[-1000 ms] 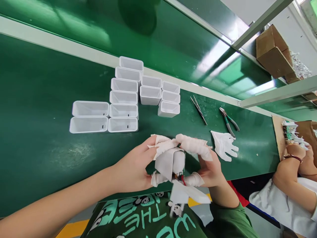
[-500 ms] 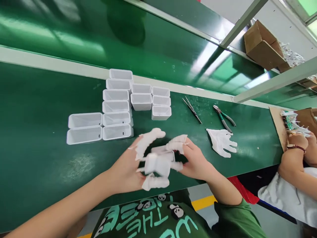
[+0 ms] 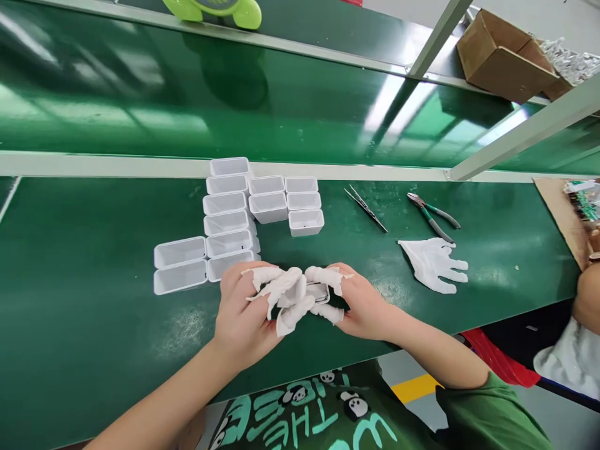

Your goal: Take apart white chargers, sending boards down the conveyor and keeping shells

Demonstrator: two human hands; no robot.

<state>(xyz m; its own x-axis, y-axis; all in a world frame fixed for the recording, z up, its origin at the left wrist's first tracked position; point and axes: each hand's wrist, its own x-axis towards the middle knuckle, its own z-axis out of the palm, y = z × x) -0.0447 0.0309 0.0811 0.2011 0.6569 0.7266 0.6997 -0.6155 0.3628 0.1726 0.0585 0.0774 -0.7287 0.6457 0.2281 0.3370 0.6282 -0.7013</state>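
Note:
My left hand [image 3: 248,312] is closed around a white plug-like plastic part [image 3: 293,294], mostly covered by its fingers. My right hand [image 3: 363,304] pinches a small white box-shaped casing [image 3: 320,292] from above and below. The two parts are pressed together or nearly so between the hands; the fingers hide where they meet. White fabric finger covers sit on the thumbs and fingers of both hands.
White open bins [image 3: 180,277] stand in rows behind my hands. Tweezers [image 3: 366,209], green-handled cutters [image 3: 434,217] and a white glove [image 3: 434,265] lie right on the green table [image 3: 94,350]. A cardboard box [image 3: 506,59] is on the shelf; a co-worker's arm [image 3: 588,294] shows far right.
My left hand has turned and closed over the plug-like part, bringing it against or close to the casing in my right hand. The view has tilted up and shifted left.

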